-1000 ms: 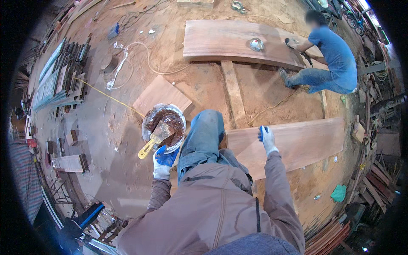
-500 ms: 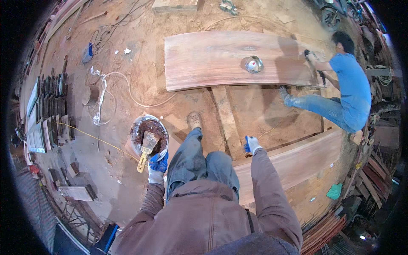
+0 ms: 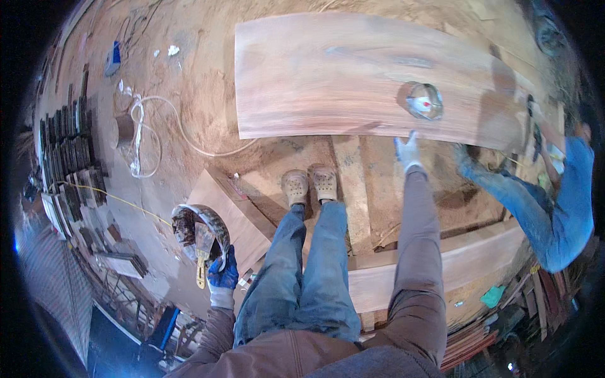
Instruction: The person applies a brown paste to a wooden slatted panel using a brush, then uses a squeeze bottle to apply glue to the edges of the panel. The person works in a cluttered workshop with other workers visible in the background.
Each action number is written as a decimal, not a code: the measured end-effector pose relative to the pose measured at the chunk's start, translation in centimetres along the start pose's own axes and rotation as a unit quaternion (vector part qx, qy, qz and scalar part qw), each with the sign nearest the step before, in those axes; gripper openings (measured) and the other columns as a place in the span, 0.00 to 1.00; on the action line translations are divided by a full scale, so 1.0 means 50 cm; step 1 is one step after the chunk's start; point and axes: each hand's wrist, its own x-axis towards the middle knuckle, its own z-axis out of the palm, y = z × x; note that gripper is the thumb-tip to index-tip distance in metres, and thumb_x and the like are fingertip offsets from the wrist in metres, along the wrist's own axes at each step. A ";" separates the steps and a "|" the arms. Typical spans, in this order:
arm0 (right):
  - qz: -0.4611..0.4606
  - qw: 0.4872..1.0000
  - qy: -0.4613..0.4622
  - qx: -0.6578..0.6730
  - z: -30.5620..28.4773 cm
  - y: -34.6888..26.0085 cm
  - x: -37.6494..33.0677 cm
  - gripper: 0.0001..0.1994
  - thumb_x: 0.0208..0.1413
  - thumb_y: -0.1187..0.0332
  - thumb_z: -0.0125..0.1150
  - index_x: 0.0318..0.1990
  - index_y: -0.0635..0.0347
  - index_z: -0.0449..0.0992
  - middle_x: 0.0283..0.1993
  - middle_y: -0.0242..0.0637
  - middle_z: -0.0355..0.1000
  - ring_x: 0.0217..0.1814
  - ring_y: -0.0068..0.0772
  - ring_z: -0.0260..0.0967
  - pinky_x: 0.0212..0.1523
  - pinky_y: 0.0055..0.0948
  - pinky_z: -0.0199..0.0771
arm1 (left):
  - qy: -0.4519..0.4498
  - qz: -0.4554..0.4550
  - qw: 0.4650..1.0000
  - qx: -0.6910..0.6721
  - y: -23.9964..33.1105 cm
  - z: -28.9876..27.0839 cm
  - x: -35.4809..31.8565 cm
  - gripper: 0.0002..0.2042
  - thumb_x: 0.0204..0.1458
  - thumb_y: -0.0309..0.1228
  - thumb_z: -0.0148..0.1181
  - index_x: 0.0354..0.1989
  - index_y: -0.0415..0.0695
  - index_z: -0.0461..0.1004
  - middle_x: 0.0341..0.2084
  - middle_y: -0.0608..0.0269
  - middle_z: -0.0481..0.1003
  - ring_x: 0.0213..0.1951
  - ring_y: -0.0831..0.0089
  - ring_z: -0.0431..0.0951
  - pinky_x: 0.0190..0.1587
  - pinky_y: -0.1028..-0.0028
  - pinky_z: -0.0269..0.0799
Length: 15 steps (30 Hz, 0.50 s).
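My left hand (image 3: 222, 269), in a blue and white glove, is closed on the rim of a round bucket (image 3: 220, 228) smeared with dark brown paste. The bucket is tilted. A putty knife (image 3: 201, 258) with a yellow handle rests inside it, its handle over the near rim. My right hand (image 3: 408, 152), in a similar glove, reaches forward with fingers stretched out and nothing in them. Its fingertips are at the near edge of a long wooden slab (image 3: 315, 82); whether they touch is unclear. A shiny round bowl (image 3: 425, 102) with something white and red inside sits on the slab.
A co-worker in a blue shirt (image 3: 576, 189) crouches at the slab's right end, holding a dark tool (image 3: 534, 129). Another long board (image 3: 466, 261) lies to my right. A beam (image 3: 351, 189) runs between them. A pale hose (image 3: 183, 129) and stacked wood pieces (image 3: 69, 151) lie left.
My right hand has reached forward to the slab, and its fingers have stretched out. The bucket has tilted in my left hand. My view has shifted, and both my feet now show side by side.
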 end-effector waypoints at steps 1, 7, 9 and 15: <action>-0.011 1.000 0.009 0.007 -0.005 0.012 0.057 0.49 0.57 0.57 0.64 0.72 0.77 0.39 0.76 0.61 0.44 0.80 0.51 0.39 0.77 0.37 0.39 | 0.004 0.021 1.000 0.023 -0.008 -0.005 0.018 0.25 0.54 0.16 0.52 0.63 0.29 0.64 0.60 0.42 0.69 0.63 0.50 0.68 0.70 0.57 0.62; 0.113 0.983 -0.010 0.144 -0.029 -0.043 0.286 0.26 0.59 0.61 0.65 0.61 0.52 0.62 0.32 0.33 0.70 0.22 0.30 0.64 0.19 0.30 0.65 | 0.085 0.111 0.943 0.302 -0.006 -0.093 0.043 0.24 0.56 0.18 0.51 0.63 0.31 0.64 0.61 0.42 0.69 0.64 0.52 0.67 0.70 0.58 0.62; 0.033 0.996 0.076 0.024 -0.036 -0.059 0.281 0.17 0.58 0.67 0.66 0.53 0.61 0.73 0.43 0.40 0.76 0.40 0.38 0.74 0.35 0.33 0.77 | 0.083 0.026 0.995 -0.050 0.021 -0.114 0.044 0.24 0.57 0.20 0.51 0.64 0.31 0.62 0.61 0.40 0.67 0.65 0.51 0.67 0.70 0.59 0.62; -0.166 0.944 0.232 -0.166 0.100 -0.161 0.140 0.23 0.58 0.65 0.66 0.55 0.72 0.71 0.52 0.55 0.75 0.53 0.49 0.75 0.51 0.44 0.77 | 0.136 0.056 0.975 -0.167 0.003 -0.075 0.039 0.27 0.57 0.22 0.52 0.65 0.28 0.57 0.63 0.38 0.65 0.65 0.49 0.66 0.70 0.59 0.63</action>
